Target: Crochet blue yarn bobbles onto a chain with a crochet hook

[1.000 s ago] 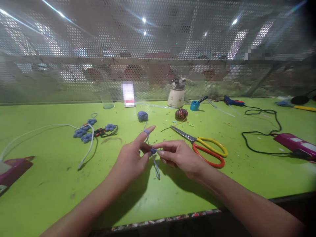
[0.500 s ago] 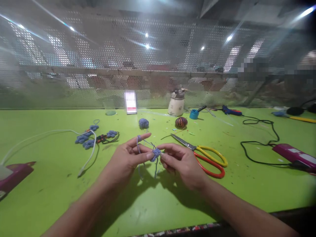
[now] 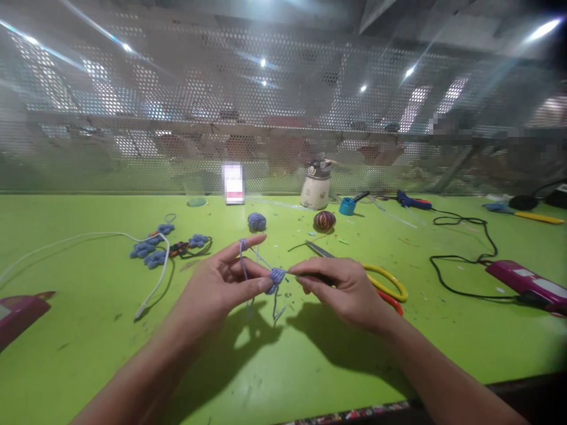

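Between thumb and fingers, my left hand (image 3: 225, 280) pinches a small lavender crochet piece (image 3: 277, 278), with yarn looped round its raised index finger. A loose yarn tail hangs below the piece. My right hand (image 3: 341, 286) is closed on a thin crochet hook (image 3: 290, 273), whose tip meets the stitches; most of its shaft is hidden in the fingers. Behind the hands sits a lavender yarn ball (image 3: 257, 222). Scissors with yellow and red handles (image 3: 390, 280) lie partly under my right hand.
Crocheted blue flowers (image 3: 155, 258) and a white cable (image 3: 166, 268) lie left. Toward the back are a multicolored yarn ball (image 3: 325, 221), a bottle (image 3: 316, 186), a blue pot (image 3: 348, 206) and a phone (image 3: 233, 184). A glue gun (image 3: 414, 202) and purple power strip (image 3: 527, 283) are right.
My right hand has drawn slightly right, and a length of hook now shows between it and the crochet piece. The right hand covers more of the scissors. The view has shifted slightly.
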{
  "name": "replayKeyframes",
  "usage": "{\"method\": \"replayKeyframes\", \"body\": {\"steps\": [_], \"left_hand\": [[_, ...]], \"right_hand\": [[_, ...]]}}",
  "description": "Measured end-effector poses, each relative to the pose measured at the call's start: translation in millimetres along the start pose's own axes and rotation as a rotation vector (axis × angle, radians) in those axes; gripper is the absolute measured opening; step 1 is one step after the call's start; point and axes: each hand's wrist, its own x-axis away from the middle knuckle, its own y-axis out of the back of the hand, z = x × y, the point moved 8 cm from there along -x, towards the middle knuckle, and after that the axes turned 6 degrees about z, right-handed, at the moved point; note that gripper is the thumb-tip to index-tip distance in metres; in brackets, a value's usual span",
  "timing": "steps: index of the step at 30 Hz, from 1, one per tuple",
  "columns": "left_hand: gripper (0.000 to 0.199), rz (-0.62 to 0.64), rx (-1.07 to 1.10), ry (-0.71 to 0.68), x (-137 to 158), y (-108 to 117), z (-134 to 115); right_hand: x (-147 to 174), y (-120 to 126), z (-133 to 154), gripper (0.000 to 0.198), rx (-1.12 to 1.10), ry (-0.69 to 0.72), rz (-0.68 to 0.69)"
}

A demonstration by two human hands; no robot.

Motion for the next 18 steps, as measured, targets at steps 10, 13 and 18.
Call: {"method": "replayKeyframes", "body": {"steps": [10, 13, 18], "left_hand": [[0.063, -0.005, -0.005, -0.009, 0.5, 1.4, -1.5], [0.064, 0.031, 0.000, 0.001, -0.4, -0.4, -0.2], [0.059, -0.001, 0.001, -0.007, 1.0, 0.9, -1.5]], "right_hand": [[-0.8, 3.4, 5.8, 0.021, -0.002, 0.095, 0.024], [-0.5, 3.9, 5.9, 0.021, -0.001, 0.098, 0.031], [0.1, 4.7, 4.5, 0.020, -0.041, 0.079, 0.024]]}}
